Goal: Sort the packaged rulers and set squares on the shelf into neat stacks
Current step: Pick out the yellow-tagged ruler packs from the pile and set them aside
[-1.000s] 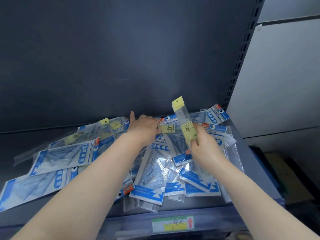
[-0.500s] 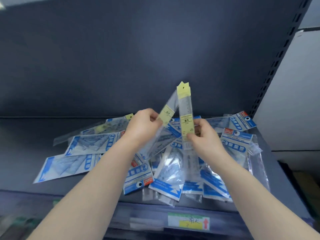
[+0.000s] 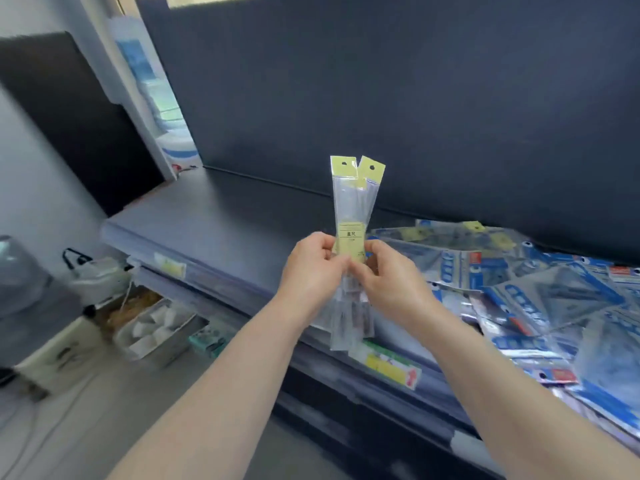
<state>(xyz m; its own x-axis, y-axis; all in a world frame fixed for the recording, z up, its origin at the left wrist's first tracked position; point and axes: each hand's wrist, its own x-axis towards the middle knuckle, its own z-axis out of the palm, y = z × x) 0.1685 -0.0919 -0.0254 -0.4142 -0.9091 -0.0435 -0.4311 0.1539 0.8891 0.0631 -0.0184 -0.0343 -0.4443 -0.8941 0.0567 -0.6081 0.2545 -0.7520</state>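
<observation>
Two packaged rulers (image 3: 350, 206) upright in the air above the front edge of the shelf (image 3: 214, 216), yellow header cards on top. Rear pack tilted a little to the right behind the front one, so that its header shows beside the other. Both pinched together at the yellow label near mid-length: left hand (image 3: 311, 268) with fingers curled onto the left side, right hand (image 3: 389, 278) with fingers curled onto the right side, the two hands touching just below the label. Clear lower ends hanging below the hands, across the shelf's front lip. Loose pile (image 3: 526, 285) of blue-and-clear packs spread over the right part of the shelf, apart from the held pair. Yellow-green tag (image 3: 393, 370) on the front lip, under the hands.
</observation>
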